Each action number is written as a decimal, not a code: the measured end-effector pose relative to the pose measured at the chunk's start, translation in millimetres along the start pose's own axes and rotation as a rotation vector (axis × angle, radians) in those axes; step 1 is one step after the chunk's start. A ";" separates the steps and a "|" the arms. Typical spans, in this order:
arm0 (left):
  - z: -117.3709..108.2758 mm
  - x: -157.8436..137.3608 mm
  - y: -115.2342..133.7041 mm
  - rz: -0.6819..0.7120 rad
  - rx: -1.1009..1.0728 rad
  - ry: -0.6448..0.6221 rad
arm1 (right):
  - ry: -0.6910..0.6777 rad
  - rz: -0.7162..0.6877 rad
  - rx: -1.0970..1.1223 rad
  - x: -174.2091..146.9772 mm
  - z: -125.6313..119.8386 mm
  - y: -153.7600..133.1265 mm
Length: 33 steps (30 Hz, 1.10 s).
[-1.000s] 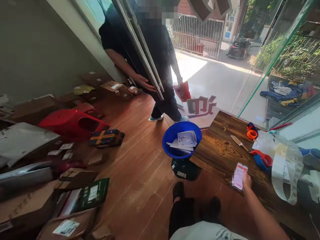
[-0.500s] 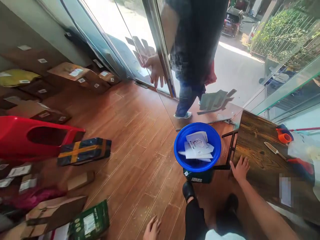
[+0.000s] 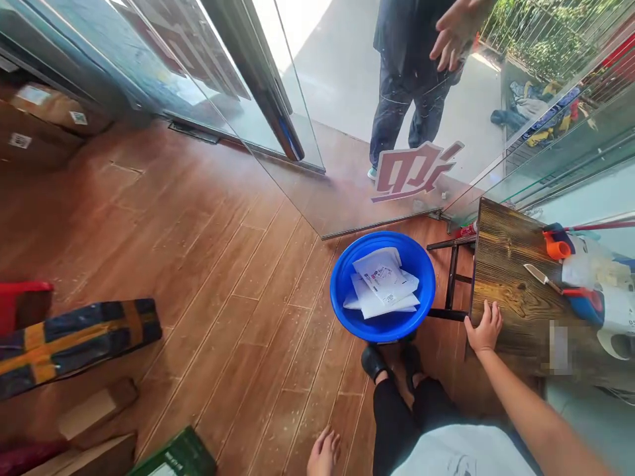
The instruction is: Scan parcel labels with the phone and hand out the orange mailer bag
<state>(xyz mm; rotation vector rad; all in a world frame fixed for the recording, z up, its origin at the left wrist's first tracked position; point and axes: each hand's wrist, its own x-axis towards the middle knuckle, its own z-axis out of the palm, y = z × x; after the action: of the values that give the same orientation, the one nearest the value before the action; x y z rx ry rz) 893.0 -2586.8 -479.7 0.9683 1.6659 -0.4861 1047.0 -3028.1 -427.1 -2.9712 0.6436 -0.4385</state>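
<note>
My right hand rests on the near left edge of a dark wooden table, fingers spread over its top. At the bottom of the view, my left hand hangs above the floor, fingers loosely bent and apart, holding nothing. A blue basin stands in front of my feet, beside the table's legs. Several white mailing envelopes lie overlapped inside it. On the tabletop are a knife and an orange tape roll.
A glass door stands beyond the basin; a person is outside it, one hand raised. Cardboard boxes, a dark taped parcel and a green package lie at left. Wooden floor stretches between.
The view has shifted nearer the basin and table. The person outside has moved back from the door handle. My right hand stays on the table edge; my left still hangs low.
</note>
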 end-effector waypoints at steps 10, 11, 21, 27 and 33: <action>43.4 -41.5 122.1 0.535 0.140 0.025 | -0.029 0.039 0.034 -9.1 -8.3 -24.6; 55.6 -47.0 137.1 0.588 0.195 0.002 | -0.034 0.041 0.023 -10.5 -9.8 -25.9; 197.3 -40.7 323.3 0.755 0.823 -0.508 | 0.059 0.240 -0.210 37.8 2.9 -58.9; 188.8 23.1 413.9 0.601 0.979 -0.305 | 0.058 0.262 -0.335 44.3 -2.1 -74.0; 214.1 56.2 442.8 0.574 1.184 -0.257 | 0.023 0.289 -0.298 37.8 -11.6 -80.0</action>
<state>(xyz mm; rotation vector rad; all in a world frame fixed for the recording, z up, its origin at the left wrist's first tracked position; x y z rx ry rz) 1370.5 -2466.3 -531.0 2.0330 0.6871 -1.1693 1108.1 -2971.1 -395.9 -3.0683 1.2181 -0.3824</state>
